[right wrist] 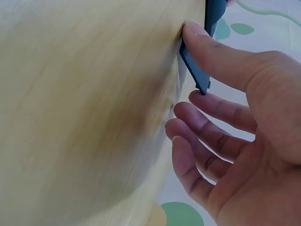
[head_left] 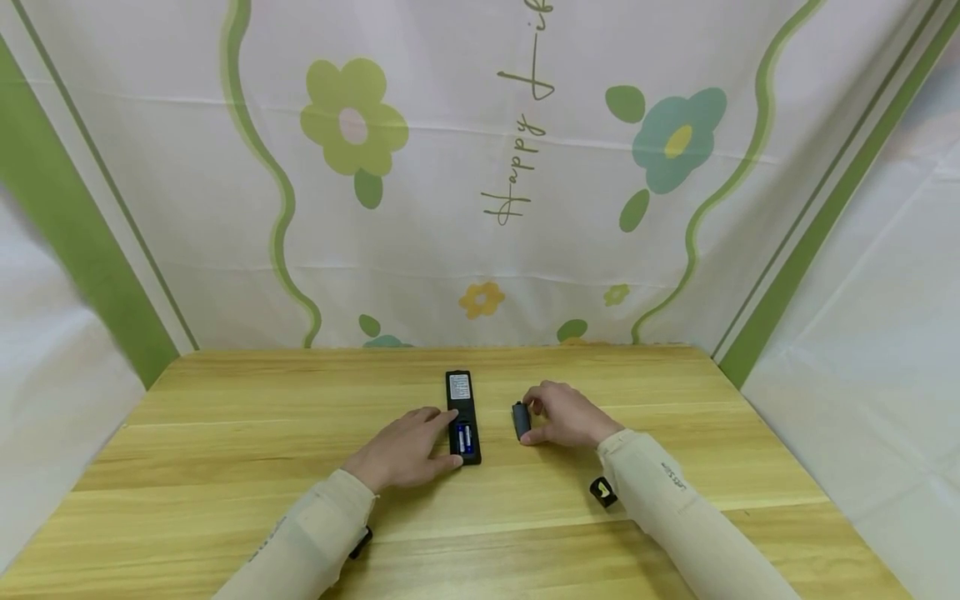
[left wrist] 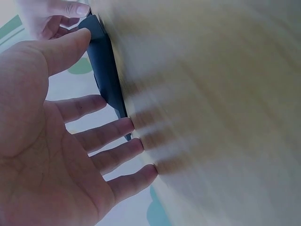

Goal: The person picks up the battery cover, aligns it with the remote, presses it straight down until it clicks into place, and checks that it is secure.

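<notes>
A black remote (head_left: 464, 408) lies back side up on the table, its battery bay uncovered with blue-and-silver batteries (head_left: 465, 439) inside. My left hand (head_left: 403, 447) touches the remote's left edge, thumb near its lower end and index finger higher up; in the left wrist view the fingers of that hand (left wrist: 61, 136) are spread along the remote (left wrist: 102, 63). To the right, my right hand (head_left: 564, 415) pinches the dark battery cover (head_left: 521, 422) between thumb and index finger, one long edge low by the table. The right wrist view shows the cover (right wrist: 195, 68) between those fingertips of the hand (right wrist: 235, 117).
A small black object with a yellow-green mark (head_left: 603, 492) lies beside the right sleeve. Another dark object (head_left: 361, 542) is partly hidden by the left sleeve. The wooden table (head_left: 487, 542) ends at a flowered curtain (head_left: 420, 217) behind.
</notes>
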Motion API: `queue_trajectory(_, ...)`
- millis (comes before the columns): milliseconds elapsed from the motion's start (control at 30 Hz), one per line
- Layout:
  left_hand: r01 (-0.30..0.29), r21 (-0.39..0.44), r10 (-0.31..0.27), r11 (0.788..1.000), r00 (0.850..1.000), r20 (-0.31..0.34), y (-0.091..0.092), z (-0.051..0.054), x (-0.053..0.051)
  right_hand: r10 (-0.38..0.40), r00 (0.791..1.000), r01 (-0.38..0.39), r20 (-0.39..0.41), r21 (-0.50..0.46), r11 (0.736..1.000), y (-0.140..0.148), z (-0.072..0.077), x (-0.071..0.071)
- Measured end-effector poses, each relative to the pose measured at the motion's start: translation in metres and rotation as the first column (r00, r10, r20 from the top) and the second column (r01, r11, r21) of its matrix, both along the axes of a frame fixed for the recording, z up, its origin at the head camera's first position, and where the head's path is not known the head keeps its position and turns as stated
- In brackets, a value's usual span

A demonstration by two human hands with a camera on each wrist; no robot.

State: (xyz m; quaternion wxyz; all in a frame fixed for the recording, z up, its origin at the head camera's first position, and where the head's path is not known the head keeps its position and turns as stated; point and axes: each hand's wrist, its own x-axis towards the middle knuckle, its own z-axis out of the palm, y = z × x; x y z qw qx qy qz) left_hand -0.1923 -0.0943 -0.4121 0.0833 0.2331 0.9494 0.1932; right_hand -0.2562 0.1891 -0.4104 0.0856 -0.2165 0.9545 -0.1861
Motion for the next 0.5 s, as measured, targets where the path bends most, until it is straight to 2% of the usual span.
queue_trajectory(300,-0.004,-0.007,0.004,1.0,1.0,-0.001,0.0001,-0.0015,-0.0001,-0.025,1.0,0.024,-0.007,-0.101,0.995,0.0001,0.0008,-0.0005)
queue_trajectory(500,-0.007,-0.009,0.007,1.0,1.0,0.0,0.0,-0.0022,0.0001,-0.001,1.0,-0.002,-0.017,-0.188,0.982,0.0024,0.0,-0.0004)
